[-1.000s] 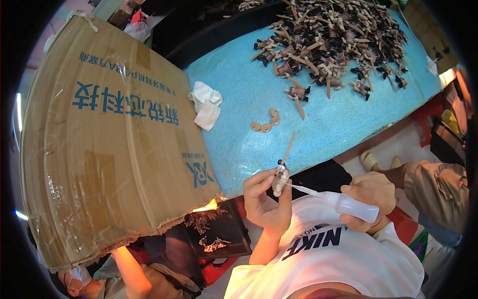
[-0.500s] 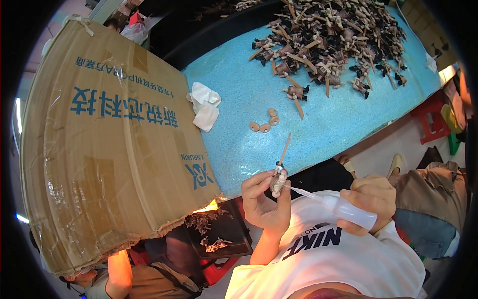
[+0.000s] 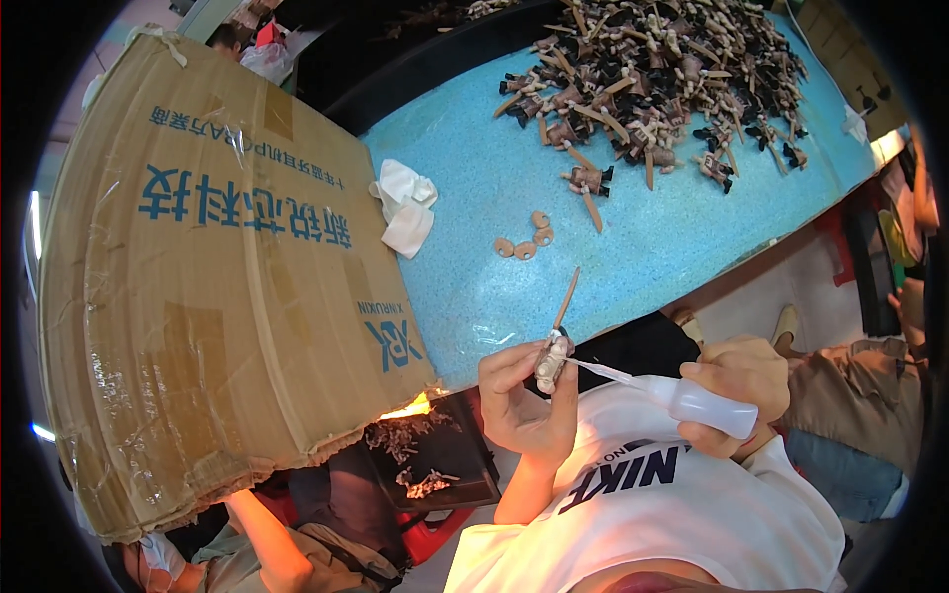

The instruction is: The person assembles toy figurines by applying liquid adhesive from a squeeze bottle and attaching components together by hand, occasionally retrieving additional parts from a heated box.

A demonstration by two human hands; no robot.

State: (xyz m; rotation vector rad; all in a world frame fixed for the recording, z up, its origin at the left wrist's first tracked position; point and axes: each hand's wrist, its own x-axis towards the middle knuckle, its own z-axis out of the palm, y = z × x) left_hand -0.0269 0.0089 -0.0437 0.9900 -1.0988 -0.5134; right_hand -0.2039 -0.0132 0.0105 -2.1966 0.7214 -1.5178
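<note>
My left hand pinches a small figurine between thumb and fingers, just off the near edge of the blue table. From the figurine's top a thin brown blade-like strip points up and away. My right hand is closed around a translucent white squeeze bottle, tilted so that its long thin nozzle reaches to the figurine. The nozzle tip touches the figurine or is very close to it; which, I cannot tell.
On the blue table lie several small brown round pieces, crumpled white tissue and a large heap of similar figurines. A big cardboard box stands at the left. Below it, a dark tray holds small parts. Other people sit nearby.
The squeeze bottle has shifted slightly right and tipped flatter, its nozzle still at the figurine. My left hand has hardly moved. The person at lower left has moved an arm.
</note>
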